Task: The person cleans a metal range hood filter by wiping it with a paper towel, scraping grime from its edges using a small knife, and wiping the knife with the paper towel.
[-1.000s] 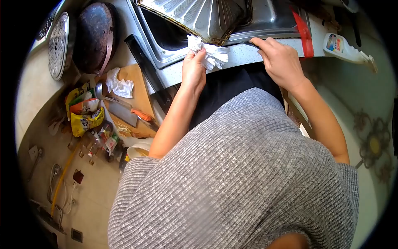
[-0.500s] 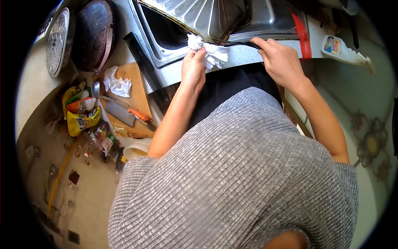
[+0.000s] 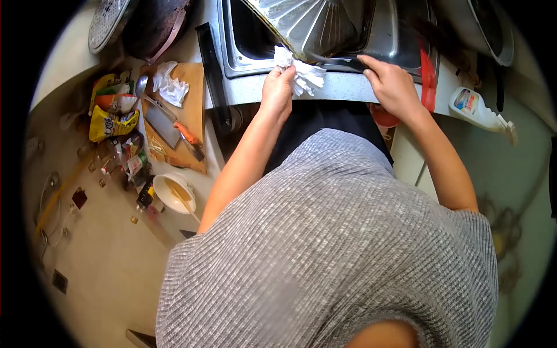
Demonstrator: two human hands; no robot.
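My left hand (image 3: 277, 93) is closed round a crumpled white paper towel (image 3: 307, 78), held against the near edge of a metal panel. This panel (image 3: 301, 26) has fan-shaped perforated ribs and brown, greasy edges; it rests tilted over the sink (image 3: 246, 64). In my right hand (image 3: 391, 87) is the black handle of a knife (image 3: 342, 62). Its narrow blade points left, toward the panel's near corner and the towel. Whether the blade touches the panel, I cannot tell.
Left of the sink, a cutting board (image 3: 194, 116) bears a cleaver (image 3: 162, 126), a ladle (image 3: 142, 87) and crumpled tissue (image 3: 169, 87). A white bowl (image 3: 168, 200) stands nearer me. At right are a red strap (image 3: 428, 81) and a white spray bottle (image 3: 478, 110).
My view has shifted, bringing the white bowl more fully into sight. Both hands keep their grips; the knife's blade now shows more clearly beside the panel's corner.
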